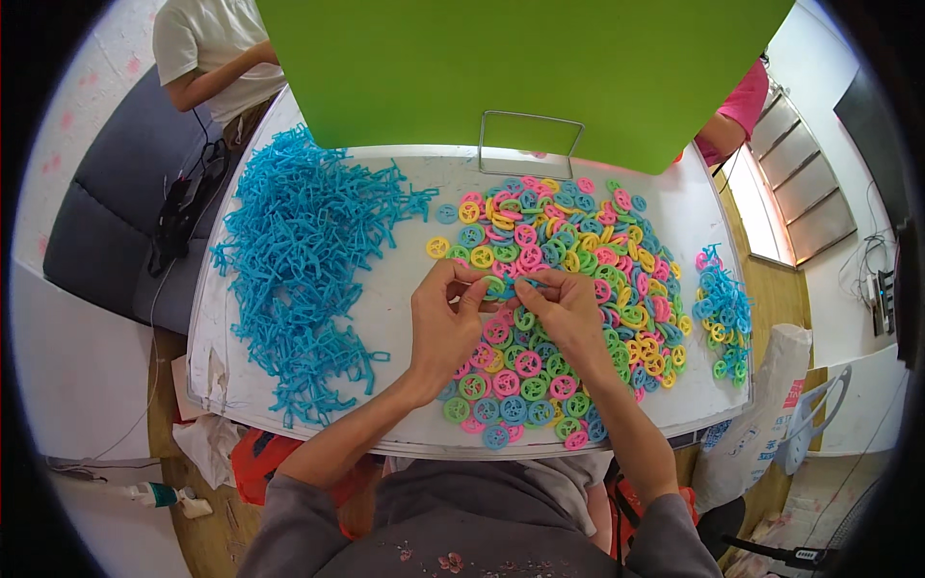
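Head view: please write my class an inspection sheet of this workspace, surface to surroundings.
Surface: white table, scuffed near its front left corner.
Job's things: blue plastic parts heaped left; multicoloured wheels centre to right; smaller mixed pile at the right edge.
Clutter: red bag lower left, white sack at right, both off the table.
Hands: left hand pinches a green wheel; right hand pinches a blue part beside it.
Cables: some hang by the right wall.
Surroundings: green panel at the far edge; grey sofa left; two other people partly visible.

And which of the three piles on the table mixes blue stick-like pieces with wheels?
The small pile at the far right. The large left pile shows only blue stick-like pieces, while the middle pile shows only colourful wheels.
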Available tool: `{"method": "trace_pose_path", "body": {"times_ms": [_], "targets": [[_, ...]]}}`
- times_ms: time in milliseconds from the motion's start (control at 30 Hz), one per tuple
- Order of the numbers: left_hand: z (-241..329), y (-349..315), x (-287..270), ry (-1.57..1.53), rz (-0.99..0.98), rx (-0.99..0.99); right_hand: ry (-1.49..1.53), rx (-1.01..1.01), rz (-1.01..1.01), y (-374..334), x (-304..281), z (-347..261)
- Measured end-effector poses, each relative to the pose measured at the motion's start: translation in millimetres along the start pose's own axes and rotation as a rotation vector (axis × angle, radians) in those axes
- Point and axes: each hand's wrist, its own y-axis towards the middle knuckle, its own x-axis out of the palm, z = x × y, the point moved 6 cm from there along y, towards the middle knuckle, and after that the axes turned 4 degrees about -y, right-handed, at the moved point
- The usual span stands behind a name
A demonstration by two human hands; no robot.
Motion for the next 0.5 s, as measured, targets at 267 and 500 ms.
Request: {"method": "trace_pose_path", "body": {"times_ms": [267,500], "targets": [[0.2,2.6,-4.2,0.159,-0.032,-0.073,-0.128,-0.126,0.142,-2.4,1.7,-6.0],[10.5,10.7,-3.9,-0.096,-0.083,-0.025,-0.344,-0.394,0.183,-7.8,-3.7,-32.3]]}}
